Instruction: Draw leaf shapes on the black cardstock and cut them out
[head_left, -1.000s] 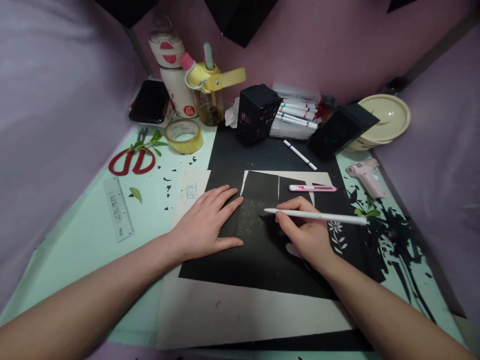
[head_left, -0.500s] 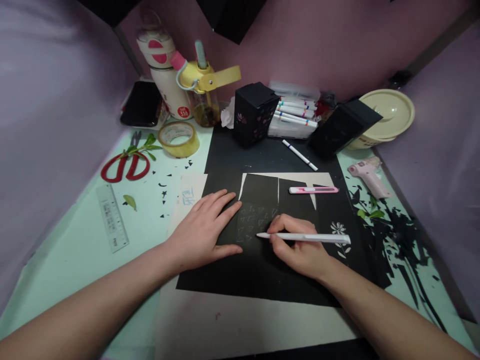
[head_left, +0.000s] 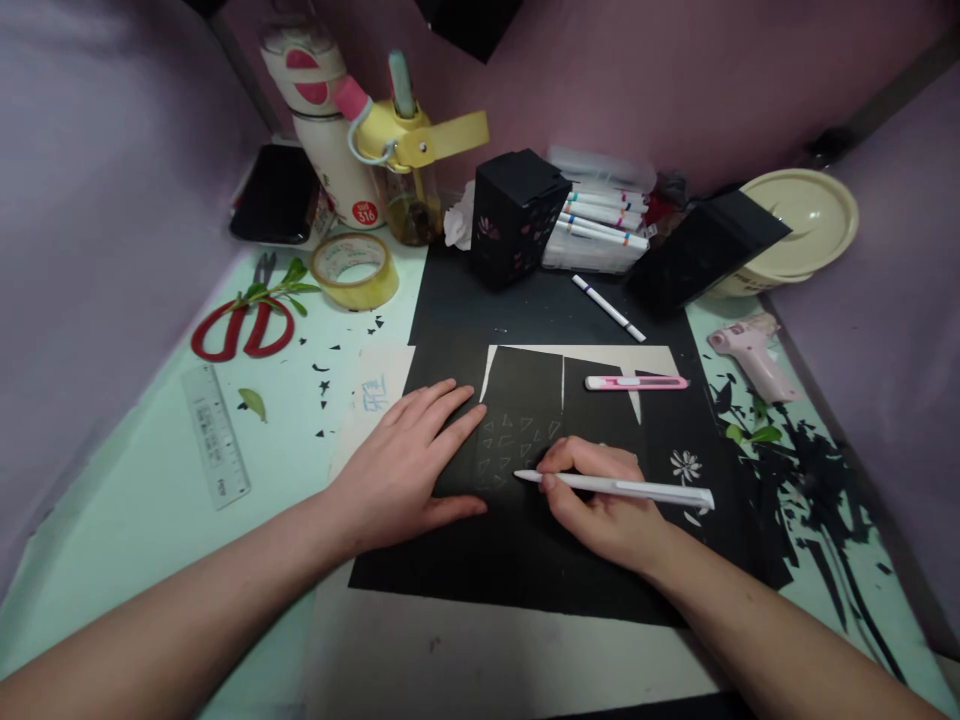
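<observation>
My right hand (head_left: pixel 600 490) is closed around a white pen (head_left: pixel 637 489), whose tip meets a sheet of black paper (head_left: pixel 450 560). Rows of small triangle outlines (head_left: pixel 504 445) show on the paper left of the tip. Flat on the sheet's left part lies my left hand (head_left: pixel 412 460), fingers spread. A white flower shape (head_left: pixel 685 465) appears on the black paper to the right of my right hand. Just beyond that hand a pink and white craft knife (head_left: pixel 637 383) rests across the upper part of the sheet.
Red-handled scissors (head_left: pixel 247 330), a clear ruler (head_left: pixel 215 435) and a tape roll (head_left: pixel 354 272) lie at left. Bottles (head_left: pixel 337 160), a black paper box (head_left: pixel 517 215) and markers (head_left: pixel 600 215) stand behind. A pink glue gun (head_left: pixel 754 355) and black scraps (head_left: pixel 817 500) lie right.
The view has shifted slightly. The pen has swung a little, its rear end now lower, while its tip stays near the triangles. My left hand keeps its place on the paper.
</observation>
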